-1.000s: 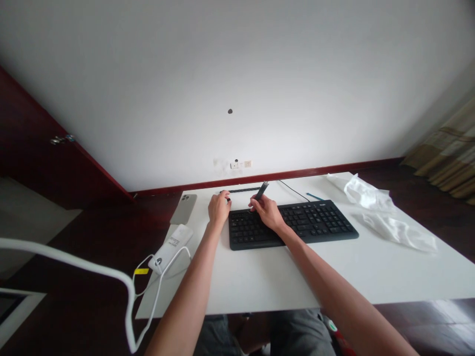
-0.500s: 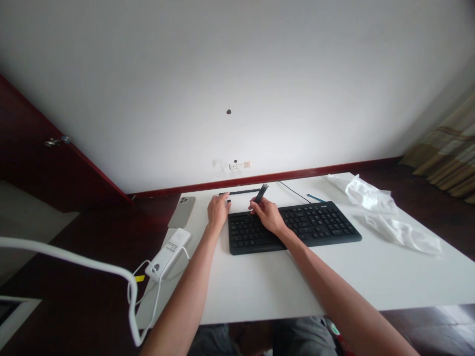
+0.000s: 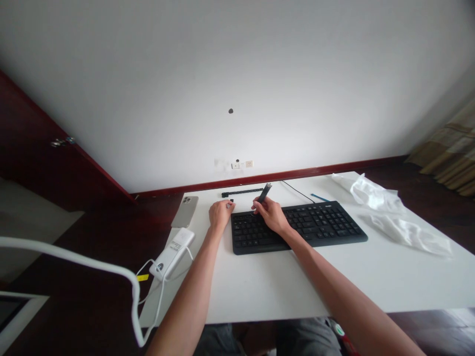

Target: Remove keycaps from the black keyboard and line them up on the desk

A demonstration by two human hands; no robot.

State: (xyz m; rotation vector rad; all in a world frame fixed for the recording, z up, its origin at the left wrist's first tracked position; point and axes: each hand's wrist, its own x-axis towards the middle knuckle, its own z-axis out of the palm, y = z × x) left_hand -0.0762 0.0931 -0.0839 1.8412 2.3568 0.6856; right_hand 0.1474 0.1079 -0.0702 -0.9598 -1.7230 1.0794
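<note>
Your right hand (image 3: 270,215) rests over the far left part of the black keyboard (image 3: 297,227), its fingers pinched around a slim dark tool (image 3: 263,193) that sticks up and away from you, tilted toward the wall. The lower tip of that tool sits at the top row of keys; whether it touches a key is too small to tell.

Your left hand (image 3: 219,214) lies on the white tabletop (image 3: 267,282) just beside the keyboard's left end. Its fingers are curled together, and a small dark piece shows at the fingertips, though you cannot tell from here whether it is actually gripped or only touched.

Beyond both hands, near the far edge of the tabletop, lies a thin black strip (image 3: 243,192), apart from the keyboard. A black cable (image 3: 295,191) runs from behind the keyboard toward the far edge, and a small blue pen-like item (image 3: 319,198) lies just past the keyboard's far right side.

To your left, a phone (image 3: 184,211) lies face down near the corner, and nearer to you a white power bank (image 3: 172,247) sits at the tabletop's left edge with a white cable (image 3: 129,282) looping off it. On the right, crumpled clear plastic wrap (image 3: 389,212) lies well apart from the keyboard.
</note>
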